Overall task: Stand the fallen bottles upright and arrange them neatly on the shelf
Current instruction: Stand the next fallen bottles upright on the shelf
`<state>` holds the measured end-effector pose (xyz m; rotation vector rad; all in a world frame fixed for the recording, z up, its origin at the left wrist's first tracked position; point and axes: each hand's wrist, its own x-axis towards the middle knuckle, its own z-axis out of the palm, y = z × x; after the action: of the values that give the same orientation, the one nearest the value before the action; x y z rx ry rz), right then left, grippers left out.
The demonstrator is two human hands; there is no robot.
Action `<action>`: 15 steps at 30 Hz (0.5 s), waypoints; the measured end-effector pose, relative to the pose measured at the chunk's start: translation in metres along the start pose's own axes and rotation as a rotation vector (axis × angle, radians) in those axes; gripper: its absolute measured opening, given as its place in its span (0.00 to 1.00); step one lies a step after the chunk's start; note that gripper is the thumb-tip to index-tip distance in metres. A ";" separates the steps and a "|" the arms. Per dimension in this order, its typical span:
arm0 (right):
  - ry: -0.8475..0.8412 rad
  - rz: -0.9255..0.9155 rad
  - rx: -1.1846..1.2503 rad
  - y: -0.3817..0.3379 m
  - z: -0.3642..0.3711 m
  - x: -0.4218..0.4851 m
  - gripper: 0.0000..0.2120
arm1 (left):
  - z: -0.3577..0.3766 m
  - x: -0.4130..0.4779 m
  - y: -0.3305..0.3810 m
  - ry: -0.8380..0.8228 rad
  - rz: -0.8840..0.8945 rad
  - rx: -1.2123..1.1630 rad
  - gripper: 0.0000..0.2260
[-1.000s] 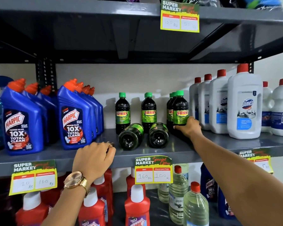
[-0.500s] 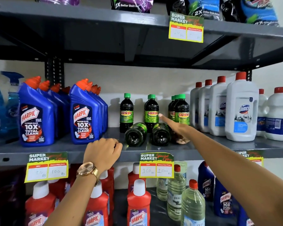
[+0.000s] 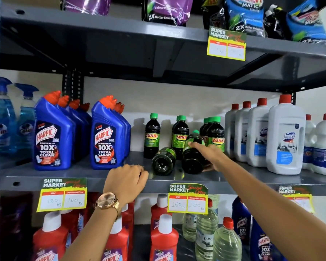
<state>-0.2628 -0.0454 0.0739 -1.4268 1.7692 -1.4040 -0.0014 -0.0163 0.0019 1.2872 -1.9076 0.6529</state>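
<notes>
Two dark Sunny bottles lie tipped on the grey middle shelf. The left fallen bottle lies flat with its base toward me. My right hand grips the right fallen bottle, which is tilted with its green cap raised toward the back. Several upright Sunny bottles stand behind in short rows. My left hand, with a gold watch at the wrist, rests curled on the shelf's front edge and holds nothing.
Blue Harpic bottles stand left of the Sunny bottles, white Domex bottles to the right. Price tags hang from the shelf edge. Red bottles and clear bottles fill the lower shelf, detergent pouches the top one.
My right hand left the upright bottle at the right, reached across and took hold of the right fallen bottle, lifting its cap end. My left hand stayed on the shelf edge. The view tilted upward.
</notes>
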 end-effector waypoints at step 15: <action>0.164 -0.146 -0.096 0.003 0.047 0.027 0.32 | -0.002 0.002 0.002 0.012 -0.060 -0.032 0.16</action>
<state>-0.2351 -0.0897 0.0598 -1.5576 1.8893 -1.5696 -0.0028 -0.0149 0.0046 1.3121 -1.8558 0.5960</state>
